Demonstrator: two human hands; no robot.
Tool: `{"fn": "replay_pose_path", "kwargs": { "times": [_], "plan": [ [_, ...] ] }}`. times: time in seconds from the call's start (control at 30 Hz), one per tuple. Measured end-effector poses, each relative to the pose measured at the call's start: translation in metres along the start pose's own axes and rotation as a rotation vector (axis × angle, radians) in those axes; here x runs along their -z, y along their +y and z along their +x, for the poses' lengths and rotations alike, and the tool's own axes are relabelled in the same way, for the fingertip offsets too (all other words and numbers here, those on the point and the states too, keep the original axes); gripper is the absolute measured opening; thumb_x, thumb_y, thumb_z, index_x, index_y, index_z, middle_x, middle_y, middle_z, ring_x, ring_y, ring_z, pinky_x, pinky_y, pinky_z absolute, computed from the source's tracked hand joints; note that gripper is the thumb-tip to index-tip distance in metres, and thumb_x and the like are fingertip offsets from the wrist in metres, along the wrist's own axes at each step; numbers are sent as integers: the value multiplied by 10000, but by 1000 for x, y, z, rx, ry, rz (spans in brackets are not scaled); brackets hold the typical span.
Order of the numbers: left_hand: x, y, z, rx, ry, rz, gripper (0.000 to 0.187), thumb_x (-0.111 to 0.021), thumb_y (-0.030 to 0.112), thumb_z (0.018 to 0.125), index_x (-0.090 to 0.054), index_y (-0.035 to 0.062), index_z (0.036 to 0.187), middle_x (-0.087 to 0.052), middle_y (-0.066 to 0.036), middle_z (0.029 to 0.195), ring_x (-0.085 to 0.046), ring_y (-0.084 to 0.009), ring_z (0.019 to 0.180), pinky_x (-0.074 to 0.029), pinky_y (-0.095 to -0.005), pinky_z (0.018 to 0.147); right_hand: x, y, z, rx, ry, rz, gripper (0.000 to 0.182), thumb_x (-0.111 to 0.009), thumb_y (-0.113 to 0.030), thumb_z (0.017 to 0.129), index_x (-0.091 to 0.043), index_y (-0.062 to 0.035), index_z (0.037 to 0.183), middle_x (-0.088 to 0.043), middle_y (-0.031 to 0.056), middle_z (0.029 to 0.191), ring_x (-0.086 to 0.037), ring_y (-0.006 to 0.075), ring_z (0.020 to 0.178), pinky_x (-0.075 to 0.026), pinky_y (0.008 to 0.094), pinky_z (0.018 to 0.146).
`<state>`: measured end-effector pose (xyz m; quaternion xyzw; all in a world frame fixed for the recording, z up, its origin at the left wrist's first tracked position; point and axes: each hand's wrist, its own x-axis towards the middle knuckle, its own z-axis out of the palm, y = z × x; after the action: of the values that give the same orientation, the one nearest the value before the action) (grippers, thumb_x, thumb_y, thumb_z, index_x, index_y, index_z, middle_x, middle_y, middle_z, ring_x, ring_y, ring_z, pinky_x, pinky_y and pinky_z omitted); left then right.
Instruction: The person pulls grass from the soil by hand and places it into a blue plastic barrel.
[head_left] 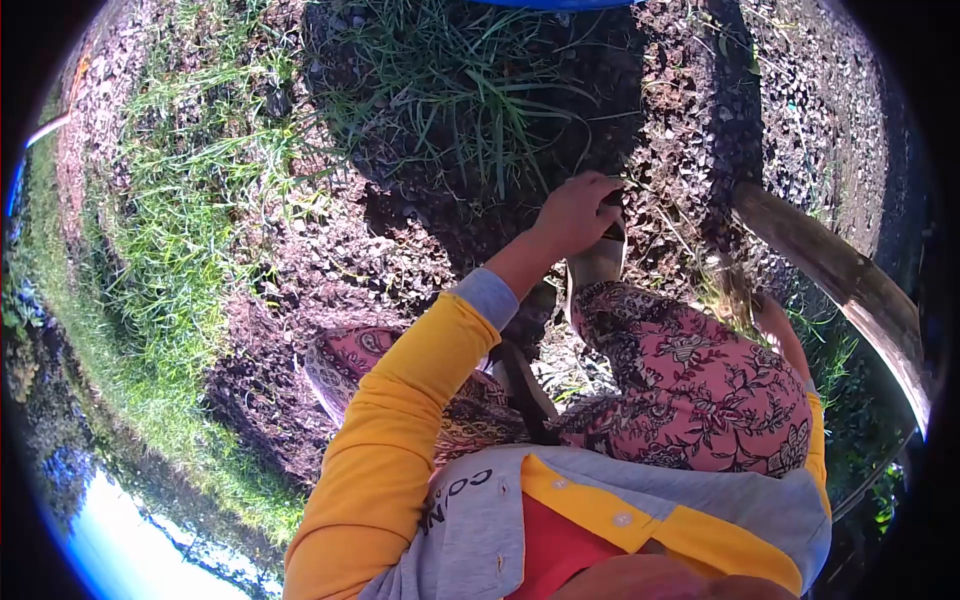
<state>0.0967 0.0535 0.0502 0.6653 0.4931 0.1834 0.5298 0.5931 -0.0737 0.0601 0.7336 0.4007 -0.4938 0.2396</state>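
My left hand (580, 212) reaches down to the soil just above the toe of a light shoe (598, 262). Its fingers are curled toward the thumb, with something small and dark between them that I cannot make out. Lower right, my right hand (775, 322) is partly in shade beside my knee, close to a tuft of dry grass (728, 290); its fingers are too unclear to read. Patterned pink trousers (700, 385) cover my bent legs. A second shoe (522, 385), dark and shaded, rests between them.
Long green grass (460, 90) grows in shade ahead. More grass (175, 240) lines the left side, beside bare soil with small clods (330, 250). A thick wooden pole (835, 260) slants across the right. The edge of something blue (560, 3) shows at the top.
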Motion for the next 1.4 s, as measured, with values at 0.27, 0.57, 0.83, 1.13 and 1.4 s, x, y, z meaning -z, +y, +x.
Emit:
{"fn": "replay_pose_path", "kwargs": {
  "times": [0.27,0.57,0.83,1.13,1.4],
  "plan": [
    [43,-57,46,-117,197,759,291,-582,132,756,-570,77,1041,-547,-113,1067,-544,-295,954,-447,-399,821,9,-143,-33,286,164,-396,445,-671,-186,738,-521,-58,1136,-563,141,1097,-538,309,1010,-418,396,879],
    [87,-66,41,139,66,1000,255,-601,178,735,-582,67,964,-591,-149,982,-570,-298,943,-468,-406,769,-84,-357,56,1089,646,-561,342,-562,-208,787,-520,-123,1115,-507,142,1141,-490,299,1070,-415,371,907],
    [87,-71,41,403,38,860,295,-557,255,785,-561,97,1034,-598,-152,1006,-569,-310,962,-461,-413,798,-56,-378,59,1058,333,-217,166,-577,-129,761,-562,-55,909,-561,141,931,-529,340,928,-432,410,807],
    [84,-80,42,425,63,800,303,-546,263,795,-557,100,1050,-599,-150,1012,-568,-304,975,-464,-399,813,-84,-422,72,1424,585,-498,183,-588,-172,767,-570,-92,932,-561,104,991,-532,291,974,-448,372,848],
    [93,-70,41,426,47,809,222,-490,156,812,-578,66,995,-621,-125,980,-603,-285,917,-493,-378,745,-74,-445,80,1174,278,-215,167,-622,-161,744,-601,-51,868,-598,137,893,-594,294,829,-472,364,743]
  ]
}}
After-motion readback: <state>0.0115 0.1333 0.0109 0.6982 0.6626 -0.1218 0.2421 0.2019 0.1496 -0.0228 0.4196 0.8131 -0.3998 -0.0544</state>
